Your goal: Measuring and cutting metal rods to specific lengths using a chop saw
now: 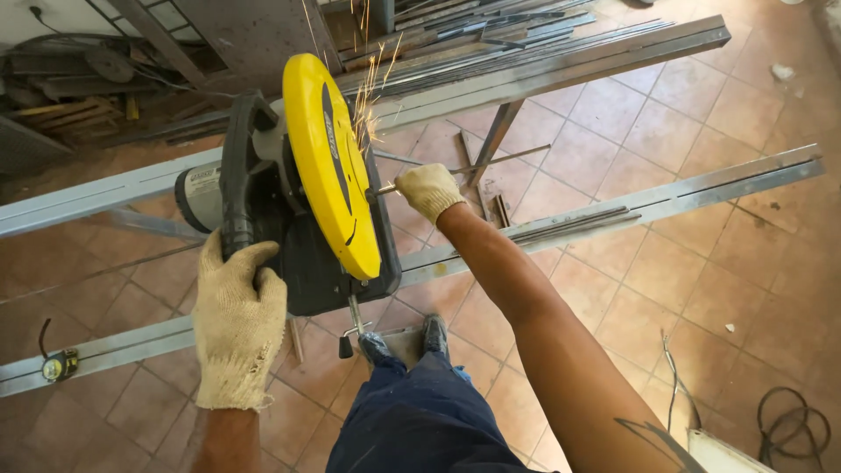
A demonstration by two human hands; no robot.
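Note:
A chop saw (302,193) with a yellow blade guard (331,158) sits between two long metal rails, and sparks fly up behind the guard. My left hand (235,320), in a cream knit glove, grips the saw's black handle (235,175). My right hand (427,190), also gloved, holds a thin metal rod (499,159) that runs under the guard to the blade. The blade itself is hidden by the guard.
Long grey metal rails (701,188) cross the tiled floor, one in front and one behind the saw. Thin rods (569,225) lie on the front rail. A tape measure (60,364) rests at the left. Metal stock (491,35) is piled at the top, and cables (793,425) coil at the lower right.

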